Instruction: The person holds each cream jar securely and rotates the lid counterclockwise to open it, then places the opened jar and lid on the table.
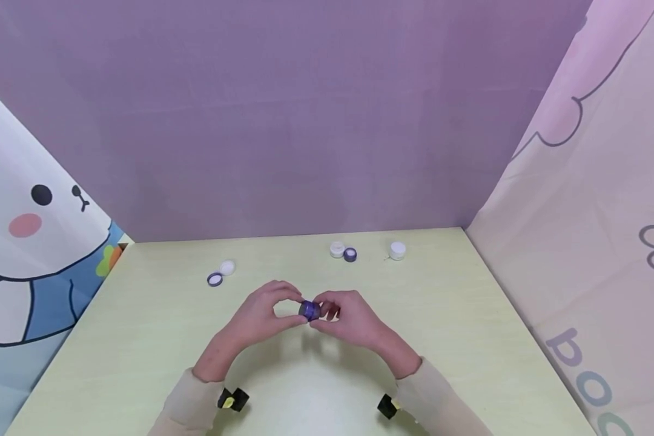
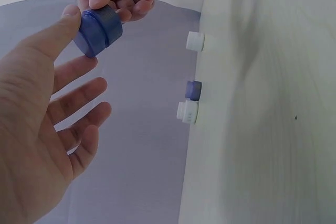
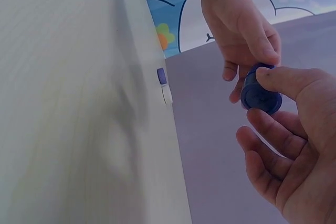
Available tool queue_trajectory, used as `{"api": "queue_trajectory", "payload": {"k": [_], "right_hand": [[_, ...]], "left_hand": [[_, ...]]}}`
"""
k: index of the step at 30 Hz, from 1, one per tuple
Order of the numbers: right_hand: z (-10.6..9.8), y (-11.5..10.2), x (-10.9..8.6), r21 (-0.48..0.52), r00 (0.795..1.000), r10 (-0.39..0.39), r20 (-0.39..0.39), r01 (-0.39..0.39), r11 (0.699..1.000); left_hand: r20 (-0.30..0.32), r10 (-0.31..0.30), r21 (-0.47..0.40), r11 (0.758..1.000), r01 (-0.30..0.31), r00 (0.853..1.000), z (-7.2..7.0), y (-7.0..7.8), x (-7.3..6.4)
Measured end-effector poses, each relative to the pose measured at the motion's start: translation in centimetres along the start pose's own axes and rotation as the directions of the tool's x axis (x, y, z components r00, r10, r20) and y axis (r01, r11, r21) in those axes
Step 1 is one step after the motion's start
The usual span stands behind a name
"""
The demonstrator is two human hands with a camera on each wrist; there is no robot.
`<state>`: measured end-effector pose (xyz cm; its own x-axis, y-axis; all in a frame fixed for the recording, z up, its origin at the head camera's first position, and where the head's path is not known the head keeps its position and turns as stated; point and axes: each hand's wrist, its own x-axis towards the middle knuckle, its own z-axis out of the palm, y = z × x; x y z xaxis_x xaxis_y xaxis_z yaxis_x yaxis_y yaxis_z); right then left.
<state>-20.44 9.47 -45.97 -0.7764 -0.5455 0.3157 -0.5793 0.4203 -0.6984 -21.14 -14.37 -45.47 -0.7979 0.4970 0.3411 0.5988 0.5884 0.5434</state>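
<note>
- The blue jar is held above the bench on its side, between two pinching hands, a groove running round its middle.
- Left hand, just left of the blue jar: its grip is closed to the jar's width, thumb and index finger on opposite sides of the near end; the other fingers are bent clear, probably to stay out of the way.
- Right hand, just right of the blue jar: its grip is likewise narrowed onto the other end by thumb and finger, the rest loosely curled.
- Holding one end each likely lets both parts be steadied separately and leaves the groove uncovered; whether they are being turned, I cannot tell.
- Beyond the blue jar and to its left, a blue-rimmed disc and a white disc sit together.
- Beyond it, slightly right, a white pot stands beside a small blue pot; farther right is another white pot. Their spread perhaps leaves the hands working room.
</note>
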Motion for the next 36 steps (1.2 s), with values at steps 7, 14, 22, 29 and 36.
{"api": "queue_trajectory", "payload": {"k": [7,14,22,29,36], "right_hand": [[0.0,0.1,-0.1,0.009,1.000,0.022,0.007,-0.022,1.000],[0.1,0.2,-0.1,0.027,1.000,0.020,0.000,-0.020,0.999],[0.3,0.2,-0.2,0.027,1.000,0.005,-0.019,-0.005,1.000],[0.6,-0.5,-0.4,-0.043,0.998,0.020,-0.054,-0.022,0.999],[0.6,-1.0,-0.5,-0.053,0.996,0.041,-0.083,-0.045,0.998]], "left_hand": [[0.020,-0.003,0.004,1.000,0.003,1.000,-0.2,-0.1,-0.1],[0.038,0.105,-0.054,0.993,-0.102,0.994,-0.2,-0.3,-0.2],[0.057,0.116,-0.055,0.992,-0.113,0.992,0.0,-0.3,-0.3],[0.049,0.033,-0.027,0.999,-0.031,0.998,0.0,0.1,-0.4],[0.048,-0.019,-0.029,0.999,0.020,0.999,-0.2,0.3,-0.6]]}}
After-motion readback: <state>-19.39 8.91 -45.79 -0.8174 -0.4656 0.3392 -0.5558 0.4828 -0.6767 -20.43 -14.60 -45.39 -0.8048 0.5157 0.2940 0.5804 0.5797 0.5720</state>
